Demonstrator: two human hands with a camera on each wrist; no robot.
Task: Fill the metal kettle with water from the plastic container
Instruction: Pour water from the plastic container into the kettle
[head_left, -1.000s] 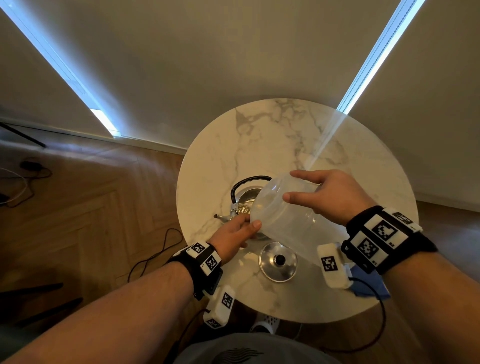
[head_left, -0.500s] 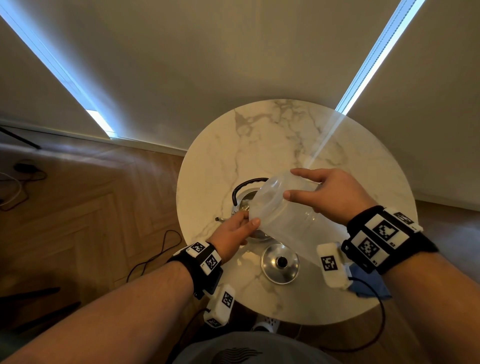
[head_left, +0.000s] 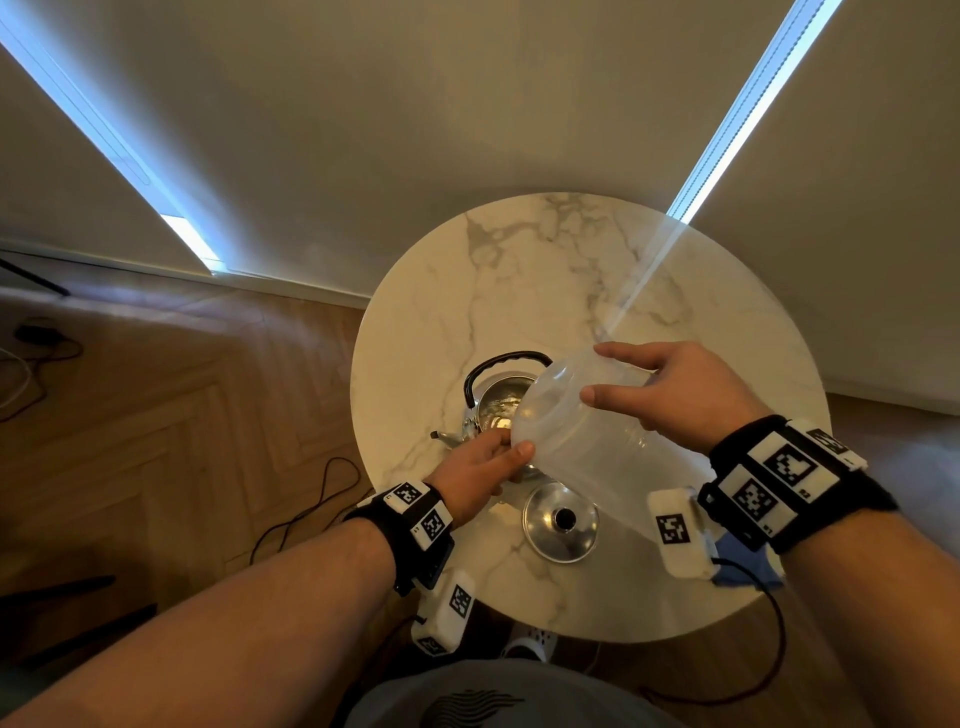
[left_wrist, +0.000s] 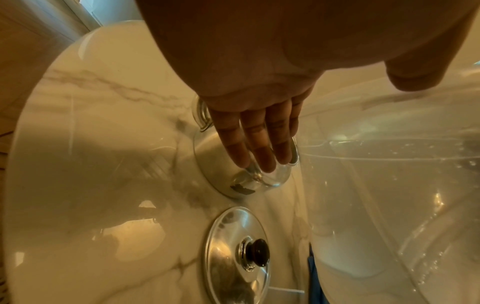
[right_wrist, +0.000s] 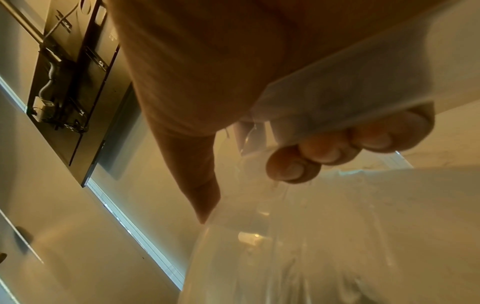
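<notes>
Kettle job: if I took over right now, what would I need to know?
Right hand grips the tilted plastic container, mouth over the open metal kettle.
Left hand rests straight fingers on the kettle's side, thumb against the container.
Lid lies on the marble table, near the kettle.
Done: lid off, container tipped.
Left: finish pouring; water remains in the container.

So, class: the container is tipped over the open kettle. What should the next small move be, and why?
Probably tip the plastic container a little further with the right hand. Its mouth already sits over the open metal kettle, water remains inside, the left hand rests its fingers on the kettle, and the lid lies aside on the marble table.
</notes>
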